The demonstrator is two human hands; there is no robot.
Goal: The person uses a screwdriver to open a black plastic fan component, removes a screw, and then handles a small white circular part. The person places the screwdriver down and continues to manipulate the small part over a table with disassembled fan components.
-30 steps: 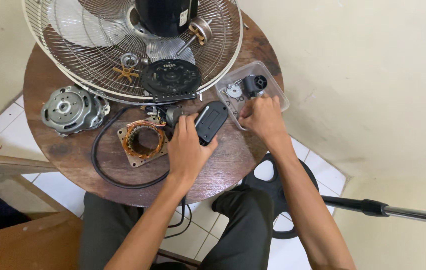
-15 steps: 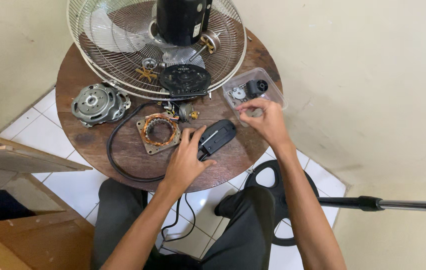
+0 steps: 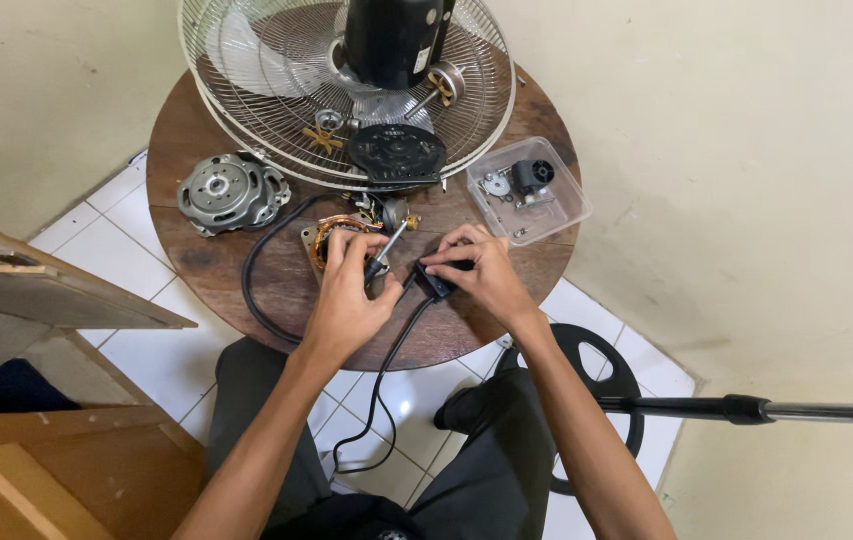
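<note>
left hand (image 3: 352, 290) w/ fingers closed round a screwdriver (image 3: 384, 254), tip aimed at the copper-wound stator (image 3: 332, 238) just under it. right hand (image 3: 482, 272) fingers pinched on a small black switch box (image 3: 434, 283) near front edge of the round wooden surface (image 3: 197, 270); black cable (image 3: 387, 370) runs off it down past the knees. behind: fan grille (image 3: 267, 90), grey motor housing (image 3: 227, 192) on the left, clear plastic tray (image 3: 567, 205) w/ small parts on the right.

on a round wooden table (image 3: 197, 260), a small black part (image 3: 435, 282) was pinched by the right hand (image 3: 482, 275); a screwdriver (image 3: 387, 250) was gripped by the left hand (image 3: 347, 295).
</note>
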